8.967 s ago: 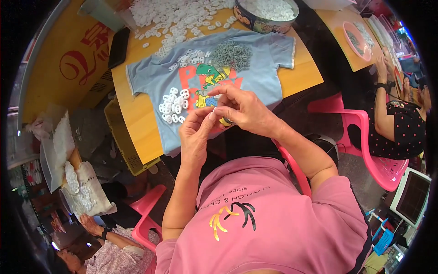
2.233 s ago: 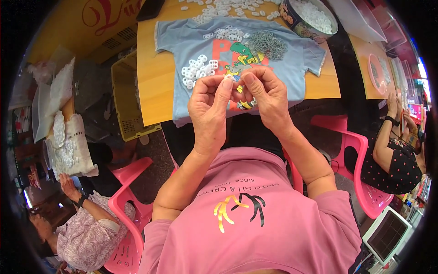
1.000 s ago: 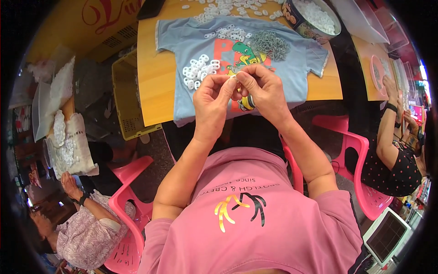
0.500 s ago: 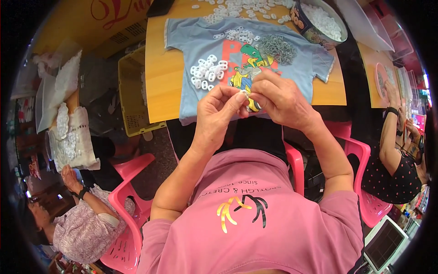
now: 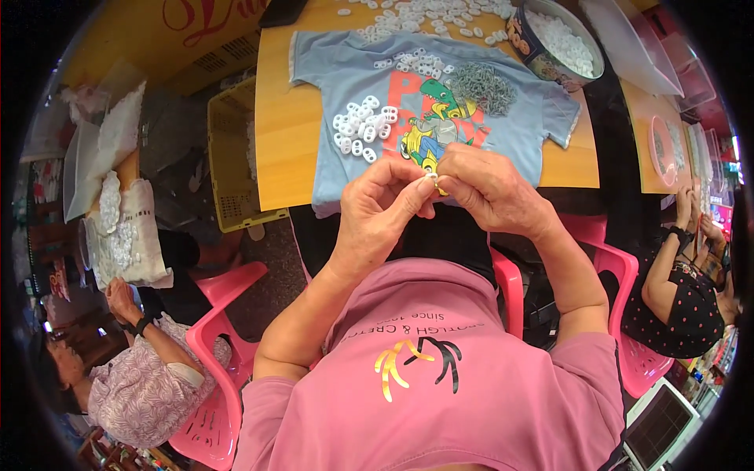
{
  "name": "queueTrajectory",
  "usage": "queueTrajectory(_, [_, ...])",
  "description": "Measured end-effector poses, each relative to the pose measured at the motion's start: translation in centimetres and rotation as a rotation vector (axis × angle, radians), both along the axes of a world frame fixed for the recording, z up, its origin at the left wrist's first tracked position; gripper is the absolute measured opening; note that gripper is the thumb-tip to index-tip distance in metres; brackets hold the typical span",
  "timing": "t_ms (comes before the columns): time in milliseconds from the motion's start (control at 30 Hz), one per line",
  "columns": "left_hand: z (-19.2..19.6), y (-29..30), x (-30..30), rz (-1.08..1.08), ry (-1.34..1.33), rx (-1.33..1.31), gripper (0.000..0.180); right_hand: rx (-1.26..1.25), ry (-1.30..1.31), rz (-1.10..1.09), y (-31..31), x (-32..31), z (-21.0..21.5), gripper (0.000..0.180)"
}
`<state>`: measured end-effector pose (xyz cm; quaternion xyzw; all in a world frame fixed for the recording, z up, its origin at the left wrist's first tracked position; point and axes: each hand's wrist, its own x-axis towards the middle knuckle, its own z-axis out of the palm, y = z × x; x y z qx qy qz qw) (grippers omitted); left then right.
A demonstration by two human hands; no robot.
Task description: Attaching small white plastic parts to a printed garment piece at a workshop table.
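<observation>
I am joining small parts at my chest. My left hand (image 5: 382, 210) and right hand (image 5: 484, 191) meet fingertip to fingertip just in front of the near hem of the blue shirt (image 5: 503, 125) spread on the worktop (image 5: 276, 133). Both sets of fingers are pinched nearly shut on one tiny pale piece (image 5: 433, 180), held between the two hands above the worktop's near edge. It is too small to tell its long axis or which way it points. I judge I am mid-assembly; the next move calls for a fine press or twist with steady tips. On the shirt lie a cluster of white clips (image 5: 359, 132) and a heap of grey rings (image 5: 481, 85); a tin (image 5: 554, 43) of white bits stands beyond.
</observation>
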<state>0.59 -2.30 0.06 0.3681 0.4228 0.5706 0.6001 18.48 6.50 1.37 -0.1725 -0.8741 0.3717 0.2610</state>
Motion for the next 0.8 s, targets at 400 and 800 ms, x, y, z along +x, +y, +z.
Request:
queueTrajectory(400, [-2.9, 1.1, -2.2, 0.084, -0.010, -0.078, 0.013, -0.101, 0.074, -0.120, 1.4, -2.8, -3.2, 0.011])
queueTrajectory(800, [-3.7, -0.1, -3.1, 0.184, -0.043, -0.140, 0.015, 0.324, -0.325, -0.280, 6.5, -5.8, -5.2, 0.020])
